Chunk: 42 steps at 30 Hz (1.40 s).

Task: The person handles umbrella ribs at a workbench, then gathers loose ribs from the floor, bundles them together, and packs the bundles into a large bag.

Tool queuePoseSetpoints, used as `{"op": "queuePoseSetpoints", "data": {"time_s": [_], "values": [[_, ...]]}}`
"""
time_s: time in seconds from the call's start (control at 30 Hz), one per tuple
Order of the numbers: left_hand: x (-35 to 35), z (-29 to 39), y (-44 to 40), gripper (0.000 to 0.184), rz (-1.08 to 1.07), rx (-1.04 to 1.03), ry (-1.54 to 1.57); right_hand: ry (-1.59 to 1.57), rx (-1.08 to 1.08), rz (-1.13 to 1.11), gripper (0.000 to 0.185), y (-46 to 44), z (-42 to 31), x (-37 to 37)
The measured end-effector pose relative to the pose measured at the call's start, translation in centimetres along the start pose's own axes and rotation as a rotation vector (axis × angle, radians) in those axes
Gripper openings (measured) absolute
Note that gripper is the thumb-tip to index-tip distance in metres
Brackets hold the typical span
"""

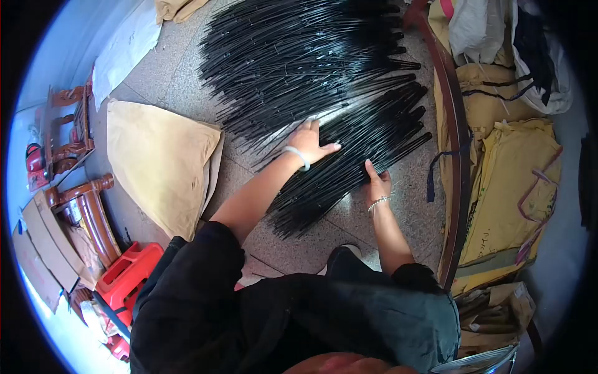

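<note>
Thin black rods [349, 146] lie in a thick sheaf on the floor in front of me, their ends fanned out. My left hand [305, 141], a pale bangle at its wrist, rests across the sheaf. Its thumb lies spread on top while the fingers reach down over the far edge. At the near right edge, my right hand [377, 186] grips the sheaf, thumb on top and fingers curled low, partly hidden. Beyond a narrow strip of bare floor spreads a larger pile of similar black rods [293, 68].
A folded tan sheet [159, 162] lies on the speckled floor to the left. A red plastic stool [128, 277] and wooden furniture [90, 215] stand farther left. Along the right runs a dark wooden rail [458, 181], with yellow sacks [514, 193] behind it.
</note>
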<state>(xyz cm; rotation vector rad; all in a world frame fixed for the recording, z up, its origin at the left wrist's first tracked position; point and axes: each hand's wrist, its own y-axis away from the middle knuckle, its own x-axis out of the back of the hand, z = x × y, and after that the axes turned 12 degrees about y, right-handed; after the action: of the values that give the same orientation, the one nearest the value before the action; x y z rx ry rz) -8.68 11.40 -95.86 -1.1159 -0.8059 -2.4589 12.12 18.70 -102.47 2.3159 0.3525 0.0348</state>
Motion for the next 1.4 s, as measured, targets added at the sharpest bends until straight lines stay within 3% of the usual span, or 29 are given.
{"op": "queuePoseSetpoints", "data": {"time_s": [0.03, 0.1, 0.2, 0.3, 0.43, 0.5, 0.6, 0.63, 0.7, 0.77, 0.8, 0.83, 0.9, 0.93, 0.97, 1.03, 1.1, 1.17, 1.2, 1.23, 1.27, 1.3, 1.37, 1.4], "values": [[-0.6, 0.0, -0.5, 0.096, -0.124, 0.117, 0.006, -0.002, 0.010, -0.001, 0.037, -0.3, 0.0, -0.1], [-3.0, 0.5, 0.1, 0.110, -0.136, 0.163, 0.057, 0.128, 0.031, 0.025, 0.036, -0.7, 0.7, 0.1], [-5.3, 0.2, 1.5, 0.105, -0.178, 0.201, 0.315, 0.152, -0.034, 0.026, 0.043, 0.1, -0.3, -0.5], [-8.2, 0.0, 3.4, 0.097, -0.451, 0.342, 0.782, 0.112, -0.052, -0.059, 0.051, 0.6, 0.3, -0.8], [-8.1, 1.3, 7.5, 0.083, -0.243, 0.242, 1.041, 0.105, -0.041, -0.227, 0.048, 4.2, -2.1, -0.7], [-5.8, 2.3, 9.0, 0.064, -0.138, 0.114, 1.056, 0.139, 0.030, -0.266, 0.044, 6.5, -3.7, -1.6], [1.2, 5.6, 10.9, 0.061, -0.096, -0.010, 1.171, 0.128, 0.216, -0.364, 0.043, 11.0, -9.2, -3.8], [3.3, 6.3, 11.1, 0.063, -0.048, -0.059, 1.138, 0.129, 0.229, -0.371, 0.043, 12.7, -11.5, -4.5], [9.4, 9.4, 12.2, 0.066, 0.078, -0.257, 1.091, 0.184, 0.524, -0.446, 0.040, 16.4, -16.4, -6.1], [13.4, 11.5, 13.4, 0.070, 0.095, -0.345, 1.225, 0.157, 0.642, -0.483, 0.040, 20.2, -20.4, -7.3], [15.6, 12.4, 14.2, 0.075, 0.119, -0.367, 1.115, 0.177, 0.769, -0.499, 0.043, 21.0, -21.2, -7.4], [17.0, 12.8, 14.9, 0.080, 0.117, -0.407, 1.079, 0.284, 0.834, -0.512, 0.060, 21.8, -21.7, -7.2], [16.7, 11.5, 15.1, 0.093, 0.150, -0.602, 1.021, 0.276, 0.870, -0.554, 0.074, 22.7, -21.2, -7.3], [16.5, 10.4, 15.2, 0.109, 0.023, -0.575, 1.031, 0.295, 0.786, -0.636, 0.086, 22.2, -20.2, -7.2], [16.2, 9.4, 15.2, 0.109, 0.040, -0.591, 1.025, 0.345, 0.930, -0.637, 0.089, 21.4, -19.0, -7.3], [16.2, 8.0, 15.1, 0.130, -0.123, -0.562, 1.182, 0.253, 0.770, -0.753, 0.092, 19.8, -16.6, -7.3], [17.9, 8.6, 15.6, 0.134, -0.189, -0.478, 1.350, 0.564, 0.902, -0.763, 0.101, 18.2, -15.6, -6.5], [19.3, 9.5, 16.1, 0.137, -0.127, -0.557, 1.336, 0.425, 1.009, -0.705, 0.099, 19.8, -16.4, -6.9], [19.8, 9.8, 16.2, 0.140, -0.056, -0.742, 1.249, 0.617, 0.986, -0.698, 0.119, 20.5, -17.6, -6.7], [20.3, 10.4, 16.4, 0.143, 0.014, -0.923, 1.152, 0.526, 0.983, -0.683, 0.117, 20.9, -17.3, -6.7], [20.4, 11.9, 17.2, 0.131, 0.026, -0.926, 1.351, 0.582, 1.024, -0.660, 0.114, 21.3, -17.4, -6.9], [20.7, 12.3, 17.5, 0.131, 0.027, -0.933, 1.352, 0.637, 1.066, -0.634, 0.112, 21.7, -17.6, -7.0], [20.8, 13.0, 18.0, 0.101, 0.137, -0.769, 0.984, 0.489, 1.213, -0.515, 0.075, 21.9, -16.3, -7.6], [20.5, 13.7, 18.4, 0.071, 0.285, -0.780, 1.017, 0.531, 1.331, -0.532, 0.070, 21.9, -16.5, -7.5]]}}
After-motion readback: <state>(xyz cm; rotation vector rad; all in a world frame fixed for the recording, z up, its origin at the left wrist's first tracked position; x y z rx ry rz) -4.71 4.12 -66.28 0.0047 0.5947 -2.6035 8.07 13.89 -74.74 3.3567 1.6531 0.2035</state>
